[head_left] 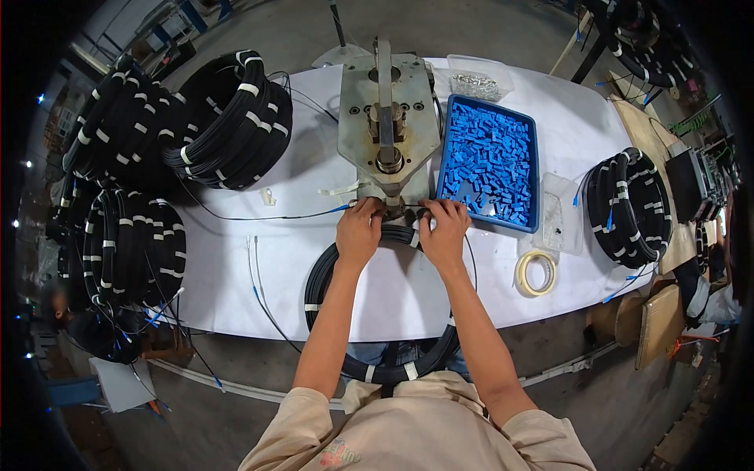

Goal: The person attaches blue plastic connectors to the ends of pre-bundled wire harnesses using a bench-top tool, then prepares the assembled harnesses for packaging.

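Cable coil point(326, 275) lies before you on the white table point(236, 267), its end at the foot of the metal press point(387, 125). Your left hand point(359, 233) and right hand point(444, 231) pinch it there. Taped coils point(228, 118) are stacked left, and blue parts fill the tray point(488, 161), so much seems left.

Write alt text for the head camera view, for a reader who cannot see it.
Seen from above, a person's left hand and right hand work at the base of a metal press on a white table. A black cable coil lies under their arms, a blue tray of blue parts beside the press.
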Demonstrator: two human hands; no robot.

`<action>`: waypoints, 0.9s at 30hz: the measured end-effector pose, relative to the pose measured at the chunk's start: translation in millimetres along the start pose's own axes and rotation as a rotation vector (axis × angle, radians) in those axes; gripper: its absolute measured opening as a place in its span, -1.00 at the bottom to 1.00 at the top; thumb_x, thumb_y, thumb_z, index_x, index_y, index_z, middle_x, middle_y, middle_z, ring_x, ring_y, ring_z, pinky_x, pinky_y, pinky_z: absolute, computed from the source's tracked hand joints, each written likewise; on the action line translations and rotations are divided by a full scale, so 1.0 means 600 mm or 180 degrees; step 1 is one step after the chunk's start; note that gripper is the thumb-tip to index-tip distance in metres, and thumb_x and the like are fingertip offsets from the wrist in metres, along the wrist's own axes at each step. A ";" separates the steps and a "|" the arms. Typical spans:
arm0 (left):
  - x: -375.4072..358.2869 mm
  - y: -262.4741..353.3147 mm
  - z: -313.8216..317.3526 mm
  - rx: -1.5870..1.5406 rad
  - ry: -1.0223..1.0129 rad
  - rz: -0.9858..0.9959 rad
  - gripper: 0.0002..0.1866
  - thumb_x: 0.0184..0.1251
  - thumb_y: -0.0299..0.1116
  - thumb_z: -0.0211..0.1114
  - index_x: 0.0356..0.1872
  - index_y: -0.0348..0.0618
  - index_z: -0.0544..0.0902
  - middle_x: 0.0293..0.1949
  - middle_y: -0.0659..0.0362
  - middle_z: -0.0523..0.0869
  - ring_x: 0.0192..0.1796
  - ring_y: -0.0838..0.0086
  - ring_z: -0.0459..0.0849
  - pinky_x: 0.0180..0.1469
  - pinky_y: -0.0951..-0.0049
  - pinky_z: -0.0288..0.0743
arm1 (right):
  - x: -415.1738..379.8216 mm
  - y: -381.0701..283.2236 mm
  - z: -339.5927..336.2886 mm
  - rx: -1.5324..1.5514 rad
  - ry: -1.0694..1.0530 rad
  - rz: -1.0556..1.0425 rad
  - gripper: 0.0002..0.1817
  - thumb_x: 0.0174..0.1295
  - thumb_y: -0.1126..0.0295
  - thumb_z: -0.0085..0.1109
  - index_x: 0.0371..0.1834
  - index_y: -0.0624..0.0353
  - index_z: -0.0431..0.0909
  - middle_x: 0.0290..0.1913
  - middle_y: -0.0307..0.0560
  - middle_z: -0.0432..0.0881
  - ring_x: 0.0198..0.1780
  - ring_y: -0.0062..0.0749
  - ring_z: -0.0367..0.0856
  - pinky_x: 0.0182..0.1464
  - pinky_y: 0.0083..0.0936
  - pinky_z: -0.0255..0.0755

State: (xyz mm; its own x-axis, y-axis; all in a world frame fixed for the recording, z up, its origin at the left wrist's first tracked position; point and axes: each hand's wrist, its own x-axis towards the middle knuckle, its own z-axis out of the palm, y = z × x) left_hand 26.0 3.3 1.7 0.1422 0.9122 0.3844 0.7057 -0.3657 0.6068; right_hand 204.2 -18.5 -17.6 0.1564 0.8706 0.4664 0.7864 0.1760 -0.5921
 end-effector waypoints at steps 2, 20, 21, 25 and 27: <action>0.000 -0.001 0.000 -0.0004 -0.0004 0.0007 -0.90 0.27 -0.49 0.19 -0.22 -0.14 0.60 -0.22 0.13 0.69 -0.18 0.04 0.64 -0.11 0.12 0.50 | 0.000 0.000 0.000 0.0019 -0.0014 0.0001 -0.71 0.05 0.46 0.23 -0.11 0.00 0.69 -0.07 -0.16 0.60 0.11 -0.07 0.40 0.20 -0.11 0.17; 0.000 -0.004 0.004 -0.0041 0.0018 -0.0015 -0.91 0.26 -0.49 0.20 -0.23 -0.14 0.59 -0.24 0.11 0.68 -0.20 0.01 0.63 -0.15 0.09 0.49 | 0.001 0.001 0.001 0.0052 0.0045 -0.0024 -0.72 0.06 0.47 0.21 -0.13 0.01 0.69 -0.09 -0.15 0.62 0.10 -0.05 0.40 0.18 -0.09 0.17; 0.000 -0.004 0.004 -0.0061 0.0017 0.0002 -0.91 0.26 -0.49 0.20 -0.23 -0.14 0.59 -0.24 0.10 0.68 -0.20 0.01 0.63 -0.15 0.09 0.50 | 0.001 0.001 0.001 0.0051 0.0046 -0.0024 -0.72 0.06 0.47 0.21 -0.13 0.01 0.69 -0.09 -0.15 0.62 0.10 -0.05 0.40 0.18 -0.09 0.17; -0.001 -0.004 0.004 -0.0003 -0.0002 -0.0052 -0.91 0.26 -0.49 0.21 -0.23 -0.15 0.59 -0.23 0.10 0.68 -0.20 0.01 0.64 -0.15 0.09 0.50 | 0.001 0.001 0.001 0.0035 0.0029 -0.0025 -0.72 0.06 0.47 0.21 -0.12 0.01 0.69 -0.09 -0.16 0.61 0.10 -0.05 0.40 0.18 -0.09 0.17; -0.001 -0.004 0.003 -0.0016 -0.0016 -0.0055 -0.90 0.25 -0.49 0.21 -0.23 -0.15 0.59 -0.23 0.10 0.68 -0.19 0.02 0.64 -0.14 0.09 0.50 | 0.001 0.000 0.001 0.0004 0.0013 -0.0017 -0.72 0.06 0.47 0.21 -0.12 0.01 0.69 -0.09 -0.16 0.61 0.11 -0.05 0.40 0.19 -0.09 0.18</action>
State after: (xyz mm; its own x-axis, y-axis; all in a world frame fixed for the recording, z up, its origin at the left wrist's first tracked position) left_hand 25.7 4.1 -1.3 0.1335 0.9192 0.3704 0.7046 -0.3509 0.6168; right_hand 204.0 -17.7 -18.1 0.1547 0.8677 0.4723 0.7865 0.1812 -0.5904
